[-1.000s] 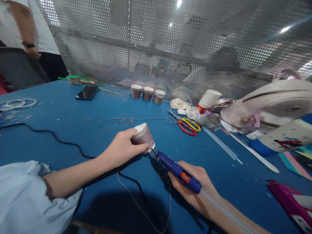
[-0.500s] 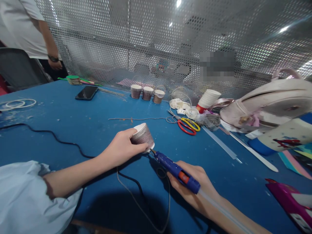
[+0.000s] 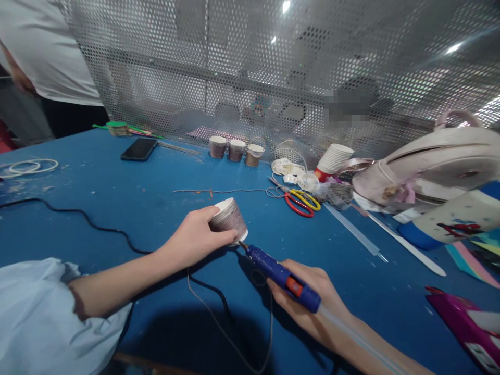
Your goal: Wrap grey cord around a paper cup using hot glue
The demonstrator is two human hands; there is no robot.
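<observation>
My left hand [image 3: 201,232] grips a small paper cup [image 3: 229,221] wound with grey-brown yarn, tilted on its side with its white mouth toward the upper left. In my right hand [image 3: 308,291] is a blue hot glue gun [image 3: 279,273] with a clear glue stick running out of its back end. The gun's nozzle is at the white rim of the cup's base, close to my left thumb; whether it touches I cannot tell. A loose strand of grey yarn [image 3: 222,325] loops down below the cup on the blue table [image 3: 156,219].
Several things lie around: three wrapped cups [image 3: 236,151], scissors [image 3: 300,203], stacked paper cups [image 3: 334,159], a yarn ball [image 3: 339,194], a phone [image 3: 139,149], a bag [image 3: 433,161] and a magenta tool [image 3: 464,323]. A black cord [image 3: 89,224] crosses the left. A person [image 3: 58,62] stands behind.
The glue gun's tip has shifted very slightly left and down along the cup's base rim. My left hand and the cup stay nearly still. The person behind has moved.
</observation>
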